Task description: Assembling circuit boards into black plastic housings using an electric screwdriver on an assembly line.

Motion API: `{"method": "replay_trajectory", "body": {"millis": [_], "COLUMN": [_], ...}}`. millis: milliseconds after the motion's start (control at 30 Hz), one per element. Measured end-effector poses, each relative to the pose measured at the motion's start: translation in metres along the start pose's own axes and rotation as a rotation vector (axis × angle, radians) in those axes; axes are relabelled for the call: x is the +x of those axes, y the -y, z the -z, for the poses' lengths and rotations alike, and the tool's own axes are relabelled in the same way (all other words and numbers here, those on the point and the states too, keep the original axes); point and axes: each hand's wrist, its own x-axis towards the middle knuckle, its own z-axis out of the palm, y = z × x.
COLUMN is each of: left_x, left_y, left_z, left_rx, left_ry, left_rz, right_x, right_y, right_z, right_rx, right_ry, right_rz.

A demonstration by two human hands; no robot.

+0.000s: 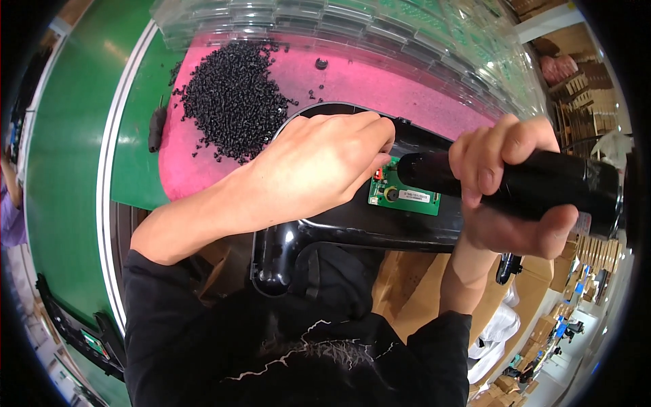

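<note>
My right hand (505, 166) is wrapped around a thick black electric screwdriver (586, 186), held slanted with its narrower end toward the left. That end hangs over a green circuit board (413, 205), which sits in a glossy black plastic housing (359, 230) in front of me. At the board's upper left, my left hand (332, 156) has its fingers curled in a pinch, close to the screwdriver's front end. Whatever lies between those fingertips is hidden. A heap of small black screws (234, 95) lies beyond my left forearm.
Under the heap lies a pink mat (180, 163). Stacked clear plastic trays (380, 34) stand along the far side. A dark-handled tool (156, 129) lies left of the mat, near a green conveyor surface (71, 149). Cardboard (529, 271) is at the lower right.
</note>
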Motion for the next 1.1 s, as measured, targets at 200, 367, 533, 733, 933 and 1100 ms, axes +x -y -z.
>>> {"method": "replay_trajectory", "body": {"millis": [200, 367, 533, 733, 933, 1100], "left_x": [-0.002, -0.003, -0.002, -0.003, -0.004, -0.002], "left_y": [0.003, 0.007, 0.010, 0.009, 0.009, 0.003], "left_z": [0.000, 0.001, 0.000, 0.002, 0.001, 0.001], "left_rx": [0.010, 0.011, 0.012, 0.001, 0.020, 0.022], "left_ry": [0.006, 0.017, 0.014, 0.030, 0.016, 0.020], "left_rz": [-0.015, -0.042, -0.023, -0.020, -0.033, -0.036], "right_x": [0.007, 0.020, 0.032, 0.029, 0.039, 0.037], "right_y": [-0.005, -0.010, -0.014, -0.015, -0.019, -0.012], "right_z": [-0.010, -0.001, 0.006, 0.003, 0.015, 0.014], "right_rx": [-0.035, -0.005, 0.078, 0.056, 0.276, 0.224], "right_ry": [-0.061, 0.142, 0.314, 0.258, 0.489, 0.479], "right_rz": [-0.112, -0.130, -0.203, -0.206, -0.261, -0.262]}}
